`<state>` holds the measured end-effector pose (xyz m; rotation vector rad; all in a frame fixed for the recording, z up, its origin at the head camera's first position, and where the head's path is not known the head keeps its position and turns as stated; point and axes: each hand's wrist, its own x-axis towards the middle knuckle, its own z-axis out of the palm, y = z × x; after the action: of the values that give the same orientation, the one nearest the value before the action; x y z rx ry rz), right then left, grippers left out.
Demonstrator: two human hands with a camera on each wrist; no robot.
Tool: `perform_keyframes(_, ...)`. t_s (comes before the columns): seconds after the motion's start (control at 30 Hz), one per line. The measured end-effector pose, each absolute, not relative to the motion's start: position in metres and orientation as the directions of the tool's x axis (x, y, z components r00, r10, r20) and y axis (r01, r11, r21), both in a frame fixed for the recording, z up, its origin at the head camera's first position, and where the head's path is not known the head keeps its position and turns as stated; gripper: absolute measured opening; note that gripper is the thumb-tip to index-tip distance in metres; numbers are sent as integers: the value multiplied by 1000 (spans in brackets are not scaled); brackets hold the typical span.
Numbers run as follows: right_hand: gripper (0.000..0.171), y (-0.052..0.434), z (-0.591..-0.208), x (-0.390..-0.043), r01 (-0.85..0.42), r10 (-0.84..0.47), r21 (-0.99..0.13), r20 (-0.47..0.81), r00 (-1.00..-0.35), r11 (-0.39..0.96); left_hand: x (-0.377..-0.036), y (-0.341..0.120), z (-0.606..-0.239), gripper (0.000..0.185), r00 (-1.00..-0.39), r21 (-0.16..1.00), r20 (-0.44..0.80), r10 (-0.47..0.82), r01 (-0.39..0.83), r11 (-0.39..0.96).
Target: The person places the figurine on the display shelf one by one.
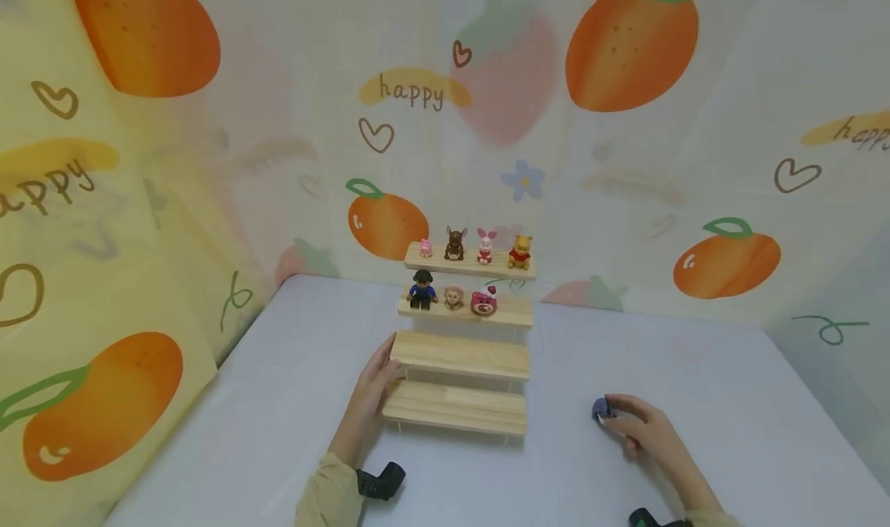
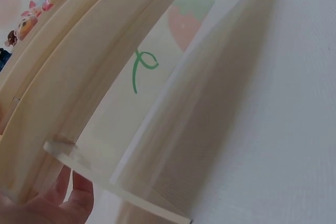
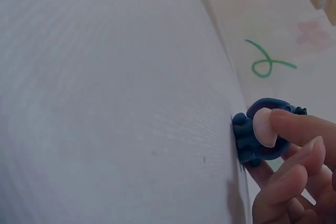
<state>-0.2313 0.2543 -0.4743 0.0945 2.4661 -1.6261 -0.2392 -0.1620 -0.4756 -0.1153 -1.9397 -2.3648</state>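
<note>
A wooden four-tier display stand (image 1: 459, 355) stands at the middle of the table. My left hand (image 1: 371, 388) grips the left end of its lower boards; in the left wrist view the fingers (image 2: 80, 195) bend beneath a board beside a clear support. To the right of the stand, my right hand (image 1: 648, 428) pinches a small blue figurine (image 3: 245, 135) between thumb and fingers. The figurine has a pale oval patch, and its base is right at the white tabletop. Part of it is hidden by the fingertips.
Several toy figures line the top board, among them a yellow bear in red (image 1: 519, 253) and a brown long-eared one (image 1: 455, 245). Below them are a dark-capped figure (image 1: 421, 291), a lion-like one (image 1: 454, 298) and a red-pink bear (image 1: 484, 301). Fruit-printed sheets (image 1: 278, 125) surround the table.
</note>
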Motion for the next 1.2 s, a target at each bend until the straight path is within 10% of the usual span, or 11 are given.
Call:
perform_keyframes(0.43, 59, 244, -470, -235, 187, 39, -924, -184, -982, 333, -240, -163, -477, 57, -991, 967, 135, -5, 133, -218)
perform_keyframes(1.2, 34, 191, -365, -238, -120, -138, -991, 111, -984, 58, -240, -162, -477, 58, -995, 959, 98, -7, 96, -266)
